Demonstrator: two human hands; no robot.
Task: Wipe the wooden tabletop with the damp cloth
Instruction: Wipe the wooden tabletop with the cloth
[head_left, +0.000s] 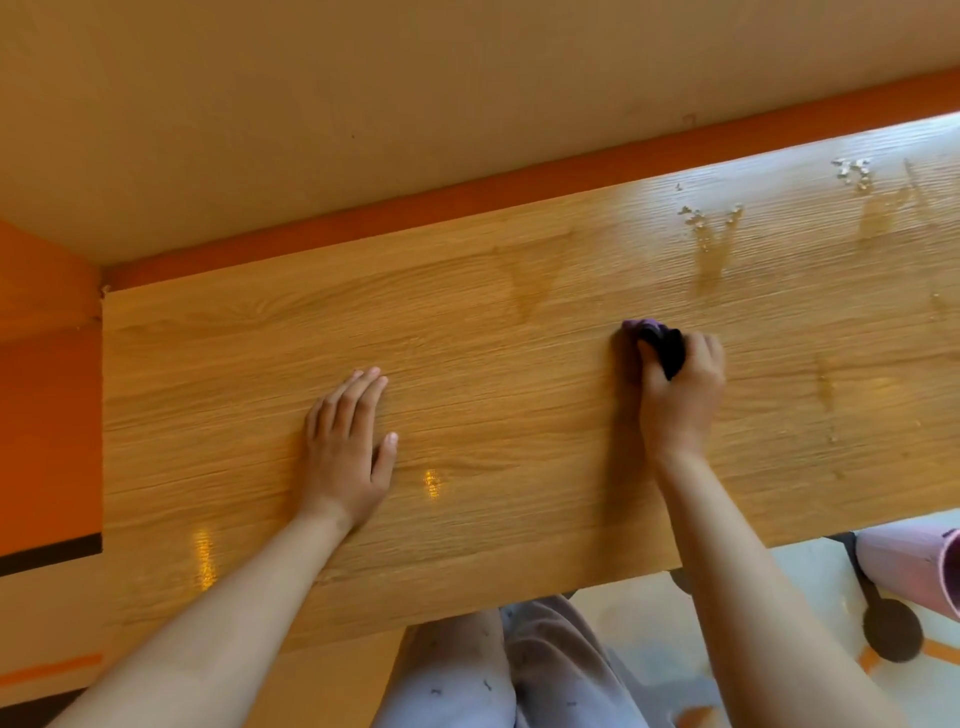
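Note:
The wooden tabletop fills the middle of the head view, its grain running left to right. My right hand grips a small bunched dark purple cloth and holds it against the wood right of centre. Only the front part of the cloth shows past my fingers. My left hand rests flat on the tabletop left of centre, fingers straight and together, thumb out. Wet streaks and small whitish crumbs lie on the far right part of the top.
An orange strip and a beige wall run along the table's far edge. An orange panel closes the left end. Under the near edge are my legs, a black table foot and a pink object at the right.

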